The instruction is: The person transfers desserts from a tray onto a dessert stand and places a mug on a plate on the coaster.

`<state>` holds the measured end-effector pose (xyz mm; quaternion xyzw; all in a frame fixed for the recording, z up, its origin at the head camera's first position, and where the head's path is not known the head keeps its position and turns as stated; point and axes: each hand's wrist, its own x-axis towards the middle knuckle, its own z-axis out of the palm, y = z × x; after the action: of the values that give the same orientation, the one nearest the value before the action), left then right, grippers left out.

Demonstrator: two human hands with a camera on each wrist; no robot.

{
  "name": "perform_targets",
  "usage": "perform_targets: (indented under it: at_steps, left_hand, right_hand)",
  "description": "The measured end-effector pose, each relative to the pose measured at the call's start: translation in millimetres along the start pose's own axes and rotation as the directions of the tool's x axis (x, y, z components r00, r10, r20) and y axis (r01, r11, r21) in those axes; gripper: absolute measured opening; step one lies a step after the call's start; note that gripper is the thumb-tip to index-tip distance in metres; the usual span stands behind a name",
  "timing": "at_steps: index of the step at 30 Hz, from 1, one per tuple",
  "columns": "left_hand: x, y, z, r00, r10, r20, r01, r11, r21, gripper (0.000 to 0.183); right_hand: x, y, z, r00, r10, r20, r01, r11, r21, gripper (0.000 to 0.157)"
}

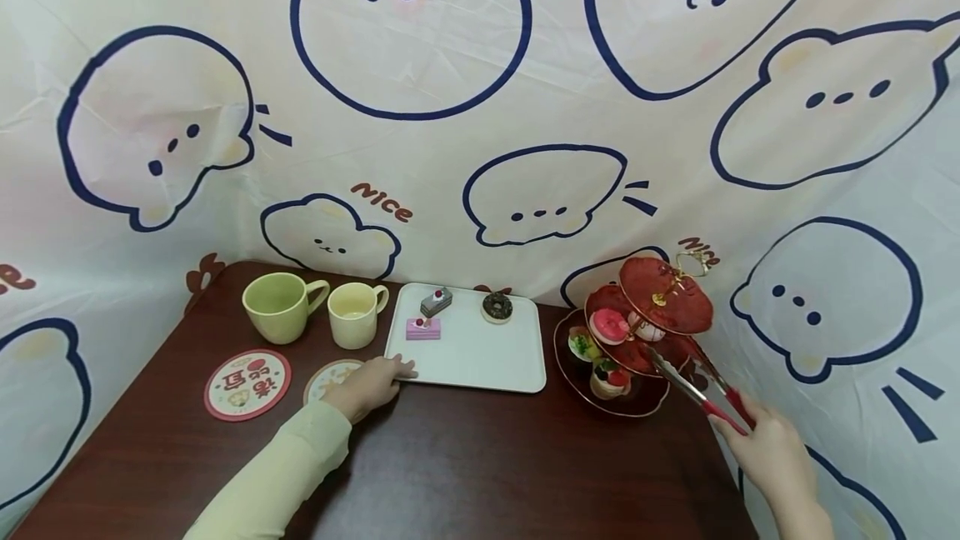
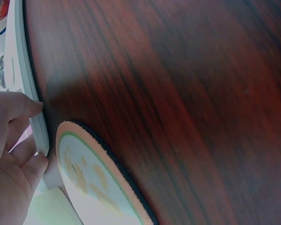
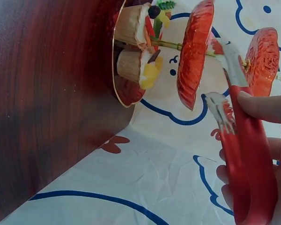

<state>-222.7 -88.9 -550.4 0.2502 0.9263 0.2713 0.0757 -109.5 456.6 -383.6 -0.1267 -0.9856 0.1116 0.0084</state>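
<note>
My left hand (image 1: 369,388) holds the near left corner of a white tray (image 1: 480,357), its thumb and fingers at the rim (image 2: 32,93). On the tray lie a pink cake slice (image 1: 423,332), a grey cake slice (image 1: 436,302) and a chocolate donut (image 1: 497,307). My right hand (image 1: 776,448) grips red-handled metal tongs (image 3: 246,154). Their arms are spread, reaching in at the middle tier of a red three-tier stand (image 1: 667,294). That tier bears a pink donut (image 1: 609,327) and a pale pink-striped pastry (image 1: 647,328); fruit-topped cupcakes (image 1: 609,379) sit on the bottom tier.
Left of the tray stand a green mug (image 1: 277,308) and a pale yellow cup (image 1: 354,317). A red-rimmed round coaster (image 1: 247,385) lies before them; another coaster (image 2: 93,173) is partly under the left forearm. A printed cloth (image 1: 420,148) hangs around the brown table (image 1: 480,465).
</note>
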Motion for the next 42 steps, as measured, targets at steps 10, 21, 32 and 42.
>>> perform_targets:
  at_steps: [10,21,32,42]
  left_hand:
    - [-0.3,-0.4,2.0,1.0,-0.016,0.011,0.017,1.0,-0.019,0.037]
    - [1.1,-1.3,0.2,1.0,-0.004,-0.001,0.004,1.0,-0.021,0.038]
    - [0.0,0.6,-0.2,1.0,-0.015,0.004,0.015,1.0,-0.017,0.037]
    - [-0.4,1.7,-0.4,1.0,0.005,-0.007,-0.005,1.0,0.01,0.036]
  right_hand:
    - [-7.0,-12.6,8.8,0.999,-0.017,0.038,0.015,0.999,0.044,0.091]
    - [-16.7,-33.1,9.6,0.998,-0.058,-0.008,0.058,0.997,0.055,0.088]
    - [-9.6,-64.7,17.0,0.993,-0.114,-0.013,0.115,0.988,0.104,0.088]
    - [3.3,-92.0,37.4,0.967,-0.231,-0.109,0.245,0.958,0.146,0.074]
